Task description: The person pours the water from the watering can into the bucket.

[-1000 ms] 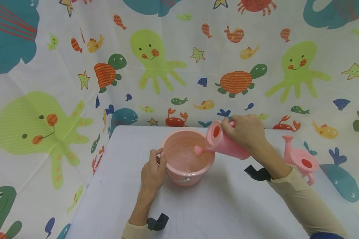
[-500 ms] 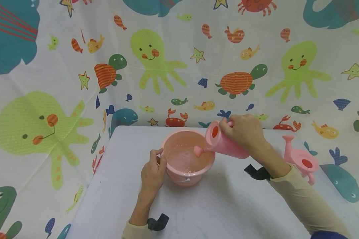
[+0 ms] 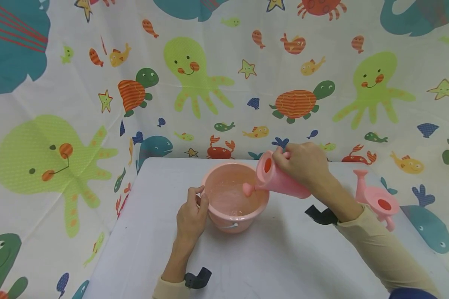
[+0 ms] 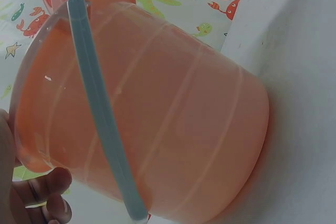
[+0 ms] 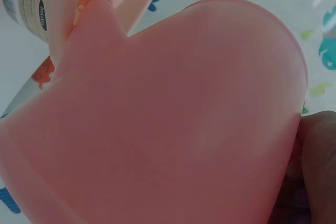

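Observation:
A pink bucket [image 3: 230, 218] with a pale blue handle [image 4: 100, 114] stands on the white table [image 3: 269, 261], holding some frothy water. My left hand [image 3: 191, 216] grips the bucket's left rim. My right hand [image 3: 303, 162] holds a pink toy watering can [image 3: 280, 179] by its handle, tilted left with its spout [image 3: 248, 189] over the bucket's inside. In the right wrist view the can's body [image 5: 173, 124] fills the frame. The left wrist view shows the bucket's side [image 4: 168, 124] close up, with my fingertips [image 4: 50, 195] at its rim.
A second pink watering can [image 3: 376, 200] stands at the table's right edge. A curtain printed with sea animals [image 3: 194, 79] hangs close around the back and both sides of the table.
The watering can and my right hand have crept slightly left and up, tilting a little more. My left hand and the bucket have stayed still.

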{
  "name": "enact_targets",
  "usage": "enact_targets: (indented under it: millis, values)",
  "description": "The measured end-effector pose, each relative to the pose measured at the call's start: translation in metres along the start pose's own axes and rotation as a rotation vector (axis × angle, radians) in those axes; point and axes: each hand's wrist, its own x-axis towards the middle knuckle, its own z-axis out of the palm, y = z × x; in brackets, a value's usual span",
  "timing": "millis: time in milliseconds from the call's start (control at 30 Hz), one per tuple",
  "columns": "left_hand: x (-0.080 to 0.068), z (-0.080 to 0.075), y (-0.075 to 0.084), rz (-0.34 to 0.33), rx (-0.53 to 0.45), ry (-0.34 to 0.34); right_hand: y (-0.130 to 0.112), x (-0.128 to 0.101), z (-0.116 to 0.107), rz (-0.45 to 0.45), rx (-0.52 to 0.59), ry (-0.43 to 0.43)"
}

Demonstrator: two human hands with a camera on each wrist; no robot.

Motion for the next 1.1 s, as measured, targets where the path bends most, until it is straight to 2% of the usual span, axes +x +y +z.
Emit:
enact_targets:
  millis: [1100]
  values:
    - [-0.0006,0.0012,0.0002,0.002,-0.003,0.005,-0.0061,0.0082,-0.0009,-0.037,-0.039,-0.021]
